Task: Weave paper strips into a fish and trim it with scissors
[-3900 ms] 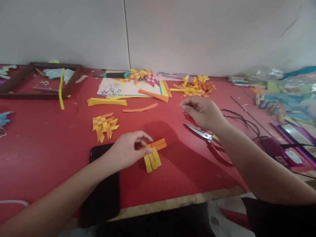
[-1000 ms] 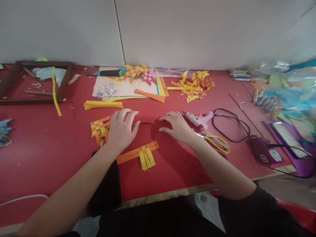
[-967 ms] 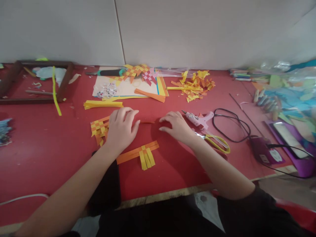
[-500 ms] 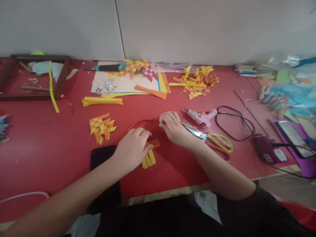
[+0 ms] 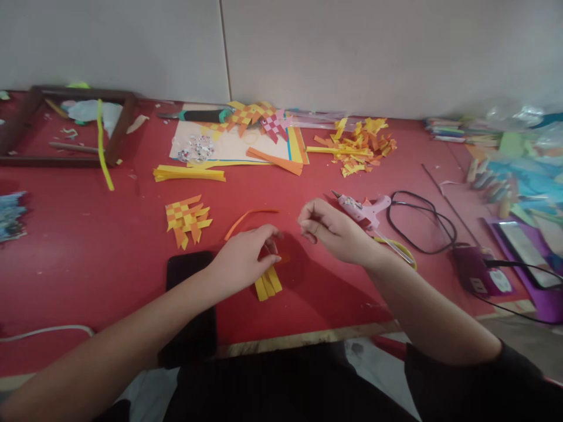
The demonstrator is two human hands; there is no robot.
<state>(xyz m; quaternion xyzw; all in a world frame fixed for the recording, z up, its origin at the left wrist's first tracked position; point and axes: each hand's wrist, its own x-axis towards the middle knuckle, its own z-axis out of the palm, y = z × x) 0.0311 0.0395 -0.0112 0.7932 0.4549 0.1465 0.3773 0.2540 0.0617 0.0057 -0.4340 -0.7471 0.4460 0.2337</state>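
My left hand (image 5: 241, 252) hovers over a small piece of yellow paper strips (image 5: 268, 284), its thumb and fingers apart. Part of that piece is hidden under the hand, and a blurred bit of orange shows by the thumb tip. To the right, my right hand (image 5: 332, 231) is raised with fingers curled in toward the thumb; whether anything small is between them is hidden. A thin curved orange paper strip (image 5: 250, 215) lies just beyond my left hand. A woven yellow and orange paper fish (image 5: 187, 221) rests to the left.
Right of my right hand are a pink glue gun (image 5: 363, 208) and mostly hidden yellow-handled scissors (image 5: 407, 252). A black phone (image 5: 191, 310) lies under my left forearm. Farther back are a yellow strip bundle (image 5: 189, 173), paper scraps (image 5: 363, 146) and a wooden frame (image 5: 127, 129).
My right hand has moved right and toward me, away from the orange strip, and now covers most of the scissors. The left hand's fingers have spread. The view has shifted slightly.
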